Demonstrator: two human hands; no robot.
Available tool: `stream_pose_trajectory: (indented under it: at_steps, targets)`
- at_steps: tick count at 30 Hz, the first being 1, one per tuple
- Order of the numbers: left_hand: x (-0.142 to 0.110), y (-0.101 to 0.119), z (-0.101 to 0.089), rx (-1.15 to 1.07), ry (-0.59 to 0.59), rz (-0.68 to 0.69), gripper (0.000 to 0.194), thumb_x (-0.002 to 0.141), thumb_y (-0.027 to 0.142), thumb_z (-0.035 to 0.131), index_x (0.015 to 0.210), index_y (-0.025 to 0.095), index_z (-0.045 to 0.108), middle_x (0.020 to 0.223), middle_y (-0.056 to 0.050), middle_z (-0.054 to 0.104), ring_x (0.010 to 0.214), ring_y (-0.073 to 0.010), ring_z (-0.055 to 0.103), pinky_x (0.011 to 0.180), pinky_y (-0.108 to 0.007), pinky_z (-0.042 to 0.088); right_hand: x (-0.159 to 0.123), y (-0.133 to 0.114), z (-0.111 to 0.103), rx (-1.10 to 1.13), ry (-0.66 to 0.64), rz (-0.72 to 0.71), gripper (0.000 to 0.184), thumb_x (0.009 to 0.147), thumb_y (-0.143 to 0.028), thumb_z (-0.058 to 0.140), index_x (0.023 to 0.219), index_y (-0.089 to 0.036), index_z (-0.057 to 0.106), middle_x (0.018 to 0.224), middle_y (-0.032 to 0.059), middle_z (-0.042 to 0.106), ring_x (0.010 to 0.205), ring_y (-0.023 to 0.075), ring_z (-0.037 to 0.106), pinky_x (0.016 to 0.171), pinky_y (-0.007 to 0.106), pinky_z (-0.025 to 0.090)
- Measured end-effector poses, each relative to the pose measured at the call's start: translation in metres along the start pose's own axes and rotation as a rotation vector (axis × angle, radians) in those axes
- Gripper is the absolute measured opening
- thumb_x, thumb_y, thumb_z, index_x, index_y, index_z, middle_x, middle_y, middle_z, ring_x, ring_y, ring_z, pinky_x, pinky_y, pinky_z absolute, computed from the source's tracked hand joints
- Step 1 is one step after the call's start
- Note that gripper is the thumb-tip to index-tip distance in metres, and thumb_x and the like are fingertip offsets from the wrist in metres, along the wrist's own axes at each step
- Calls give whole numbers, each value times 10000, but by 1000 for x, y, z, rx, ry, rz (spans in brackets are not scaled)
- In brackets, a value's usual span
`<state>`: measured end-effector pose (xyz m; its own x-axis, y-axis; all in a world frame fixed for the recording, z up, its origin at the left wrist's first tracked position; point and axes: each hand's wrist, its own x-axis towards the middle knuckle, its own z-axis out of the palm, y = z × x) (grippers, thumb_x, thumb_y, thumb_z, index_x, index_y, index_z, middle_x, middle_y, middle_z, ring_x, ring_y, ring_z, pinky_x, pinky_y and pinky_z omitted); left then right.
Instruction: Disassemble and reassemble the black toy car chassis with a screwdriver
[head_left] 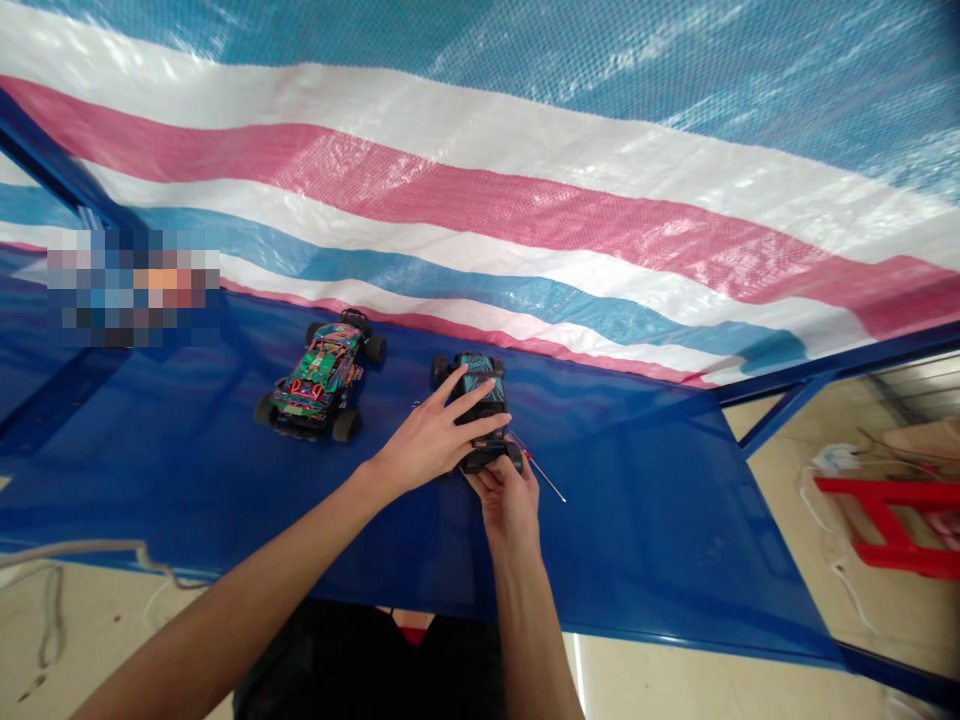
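From the head camera, a black-and-blue toy car (480, 366) sits on the blue tabletop (660, 500) just in front of the person, its body pointing away toward the striped sheet (525, 215). The left hand (431, 432) lies across the top of the car with its fingers fanned apart, so its grip is spread rather than closed. The right hand (513, 490) has its grip closed on the car's near end, beside a black wheel — though the fingertips are partly hidden, and I cannot tell whether that end is lifted. Just to the right of the car, partly behind the right hand, lies a screwdriver (550, 481) with its shaft slanting toward the person. To the left, apart from both hands, stands a larger multicoloured toy car (322, 370) — green and orange on top, with chunky black wheels.
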<state>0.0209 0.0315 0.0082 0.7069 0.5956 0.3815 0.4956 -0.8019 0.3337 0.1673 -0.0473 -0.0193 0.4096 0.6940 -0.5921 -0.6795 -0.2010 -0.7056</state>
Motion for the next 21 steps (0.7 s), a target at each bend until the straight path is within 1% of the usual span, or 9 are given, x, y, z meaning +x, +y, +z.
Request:
stream_pose_trajectory:
  at_steps: [5, 7, 8, 10, 12, 14, 15, 17, 21]
  targets:
    - [1, -1, 1, -49, 29, -10, 544, 1008, 128, 640, 1513, 329, 630, 1729, -78, 448, 1680, -409, 220, 1231, -648, 489, -2, 3, -1, 24, -12, -33, 623, 586, -178, 787, 1191, -227, 641, 807, 3, 824, 687, 209, 804, 734, 375, 682]
    - [1, -3, 3, -68, 51, -17, 542, 1007, 134, 642, 1512, 332, 631, 1729, -74, 448, 1682, -407, 214, 1241, -657, 474, -6, 3, -3, 33, -40, -37, 642, 611, -193, 806, 1231, -232, 643, 868, 16, 835, 754, 213, 818, 793, 398, 685]
    - [2, -3, 3, -77, 60, -19, 545, 1008, 136, 643, 1515, 335, 628, 1730, -72, 446, 1681, -408, 216, 1236, -662, 477, -8, 2, -4, 38, -63, -32, 661, 622, -201, 813, 1260, -236, 642, 909, 24, 839, 801, 223, 825, 830, 428, 686]
    - [2, -5, 4, -91, 73, -20, 550, 1009, 134, 640, 1519, 338, 624, 1733, -72, 439, 1678, -411, 225, 1226, -666, 488, -14, 0, -6, 54, -129, -11, 773, 636, -197, 826, 1371, -273, 599, 1014, 32, 840, 910, 249, 829, 906, 507, 676]
    - [2, -6, 4, -101, 81, -19, 553, 1011, 131, 637, 1524, 338, 620, 1735, -73, 435, 1676, -412, 230, 1229, -664, 485, -20, 0, -7, 79, -191, 5, 956, 645, -177, 847, 1511, -342, 478, 1115, 31, 829, 994, 258, 820, 961, 566, 655]
    - [1, -5, 5, -107, 90, -24, 554, 1015, 134, 635, 1528, 345, 614, 1737, -67, 433, 1679, -406, 227, 1238, -665, 475, -24, 0, -7, 102, -214, 0, 1108, 652, -154, 869, 1594, -396, 339, 1171, 26, 815, 1012, 241, 815, 994, 577, 640]
    - [0, -5, 5, -109, 94, -28, 555, 1018, 138, 634, 1531, 349, 611, 1737, -64, 433, 1681, -402, 223, 1243, -666, 469, -25, 0, -6, 107, -208, -8, 1145, 653, -147, 876, 1610, -401, 301, 1175, 25, 811, 998, 231, 816, 1000, 573, 638]
    - [-1, -4, 5, -110, 95, -33, 561, 1021, 139, 630, 1538, 353, 601, 1740, -62, 428, 1685, -395, 214, 1248, -666, 463, -26, 2, -4, 111, -194, -21, 1165, 658, -147, 884, 1620, -397, 276, 1165, 22, 803, 984, 222, 816, 1011, 569, 634]
    - [-3, -3, 6, -100, 91, -30, 551, 1027, 137, 614, 1540, 340, 602, 1743, -73, 422, 1684, -404, 210, 1234, -664, 479, -25, 6, -2, 128, -190, -41, 1184, 638, -130, 883, 1620, -409, 283, 1215, 30, 781, 1077, 230, 796, 1039, 560, 620]
